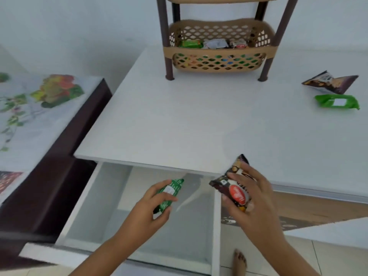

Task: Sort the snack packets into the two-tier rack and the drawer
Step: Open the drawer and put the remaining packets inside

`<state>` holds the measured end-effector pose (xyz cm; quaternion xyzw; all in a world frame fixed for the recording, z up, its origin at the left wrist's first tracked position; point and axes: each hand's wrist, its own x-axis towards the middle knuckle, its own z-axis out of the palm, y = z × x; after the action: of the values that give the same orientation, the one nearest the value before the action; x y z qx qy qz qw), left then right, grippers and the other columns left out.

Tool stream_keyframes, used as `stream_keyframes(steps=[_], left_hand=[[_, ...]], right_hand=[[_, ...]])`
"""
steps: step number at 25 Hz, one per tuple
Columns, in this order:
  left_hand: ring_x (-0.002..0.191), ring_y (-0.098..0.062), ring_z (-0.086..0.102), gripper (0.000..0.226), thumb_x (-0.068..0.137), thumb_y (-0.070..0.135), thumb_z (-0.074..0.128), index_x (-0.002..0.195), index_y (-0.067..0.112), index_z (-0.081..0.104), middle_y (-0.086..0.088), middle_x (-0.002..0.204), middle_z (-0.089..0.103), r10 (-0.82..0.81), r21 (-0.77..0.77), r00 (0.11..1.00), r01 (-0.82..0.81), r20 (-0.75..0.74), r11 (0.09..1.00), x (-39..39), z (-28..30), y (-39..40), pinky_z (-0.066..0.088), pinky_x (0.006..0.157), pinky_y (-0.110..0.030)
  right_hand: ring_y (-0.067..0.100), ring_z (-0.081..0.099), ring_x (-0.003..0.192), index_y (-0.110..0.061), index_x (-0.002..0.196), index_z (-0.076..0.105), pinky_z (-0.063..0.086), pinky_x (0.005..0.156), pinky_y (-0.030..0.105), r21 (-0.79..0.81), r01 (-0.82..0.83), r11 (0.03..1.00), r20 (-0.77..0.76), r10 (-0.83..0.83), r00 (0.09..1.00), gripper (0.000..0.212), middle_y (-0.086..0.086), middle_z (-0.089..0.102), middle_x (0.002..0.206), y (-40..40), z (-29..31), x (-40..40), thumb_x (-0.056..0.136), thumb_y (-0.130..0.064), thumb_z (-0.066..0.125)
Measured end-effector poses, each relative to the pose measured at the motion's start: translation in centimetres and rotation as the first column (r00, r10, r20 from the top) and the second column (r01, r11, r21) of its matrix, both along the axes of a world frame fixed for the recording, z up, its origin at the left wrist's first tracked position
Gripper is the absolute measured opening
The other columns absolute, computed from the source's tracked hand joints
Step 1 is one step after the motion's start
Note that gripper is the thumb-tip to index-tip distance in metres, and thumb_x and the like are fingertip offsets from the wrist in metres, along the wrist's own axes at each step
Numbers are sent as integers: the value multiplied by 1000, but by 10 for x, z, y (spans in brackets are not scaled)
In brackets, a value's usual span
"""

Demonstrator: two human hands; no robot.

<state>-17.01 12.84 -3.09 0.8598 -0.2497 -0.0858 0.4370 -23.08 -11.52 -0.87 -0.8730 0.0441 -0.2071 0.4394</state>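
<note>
My left hand (pixel 151 208) grips a green snack packet (pixel 172 191) above the open white drawer (pixel 79 212). Just right of the drawer's side wall, my right hand (pixel 253 198) holds a dark brown packet (pixel 236 186) with an orange round label. The drawer looks bare inside. At the back of the white table (pixel 179 120) stands the tan two-tier rack (pixel 219 49) with brown legs; several packets lie in its lower basket. Its upper tier is cut off by the frame's top edge. Two more packets lie at the table's far right: a dark brown one (pixel 330 82) and a green one (pixel 337 102).
A dark wooden cabinet (pixel 65 156) with a flowered cloth on top stands close to the left of the table and drawer. My bare foot (pixel 240 261) is on the tiled floor below the drawer's right corner. A patterned mat lies under the table.
</note>
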Motion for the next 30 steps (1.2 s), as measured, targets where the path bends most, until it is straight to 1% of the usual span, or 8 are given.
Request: stream_keyframes(steps=[5,13,17,18,21,25,27,30], left_hand=[[118,-11,49,19,83,10,64,99,20,64,4,134,43,56,176,992,-35,-113,984,20,-45,33,35,90,-3],[126,-27,44,38,87,13,56,125,12,49,-10,148,29,-88,492,964,205,-251,846,75,-119,20,40,102,-29],[128,-31,41,51,93,9,40,142,17,29,-6,154,20,-255,594,957,286,-138,752,81,-155,26,37,104,-34],[126,-32,44,50,95,15,39,143,22,27,-7,151,26,-324,634,942,303,-87,712,82,-164,29,39,104,-37],[118,-20,51,48,96,38,35,142,30,24,-6,139,47,-303,609,953,242,-3,755,80,-180,35,41,98,-32],[140,-21,24,57,97,17,39,147,22,11,-3,156,11,-323,502,945,306,-56,809,81,-192,30,25,114,-32],[138,-25,28,71,92,6,44,145,20,-1,-8,157,-4,-290,454,948,316,-128,833,79,-197,31,31,105,-23],[116,-22,51,80,89,12,50,144,22,-8,-8,155,-16,-253,537,950,312,-183,783,78,-199,32,40,78,-16]], right_hand=[[10,28,133,-44,120,48,41,101,34,-96,-254,962,-144,239,960,49,-17,33,140,67,-35,-4,73,-44,61],[20,29,134,-37,125,51,35,105,37,-222,-438,871,-597,234,768,53,-8,37,144,95,-120,69,74,-33,65],[26,21,138,-36,133,43,28,107,48,-314,-558,768,-685,224,694,64,-3,27,151,105,-150,97,75,-26,67],[26,20,139,-35,138,37,27,108,50,-313,-582,751,-696,236,678,71,-2,22,153,106,-156,99,75,-24,68],[27,16,141,-34,146,17,20,111,54,-317,-650,691,-736,252,628,94,0,9,157,108,-175,102,72,-14,72],[27,11,143,-33,147,-1,9,113,56,-318,-664,677,-759,238,606,107,3,0,158,111,-196,106,73,-10,74],[26,9,144,-32,147,-6,6,114,56,-330,-646,688,-743,234,628,106,4,0,158,114,-203,105,77,-10,70],[25,5,145,-29,147,-8,0,112,58,-335,-650,682,-753,222,620,102,5,0,159,113,-210,103,80,-9,67]])
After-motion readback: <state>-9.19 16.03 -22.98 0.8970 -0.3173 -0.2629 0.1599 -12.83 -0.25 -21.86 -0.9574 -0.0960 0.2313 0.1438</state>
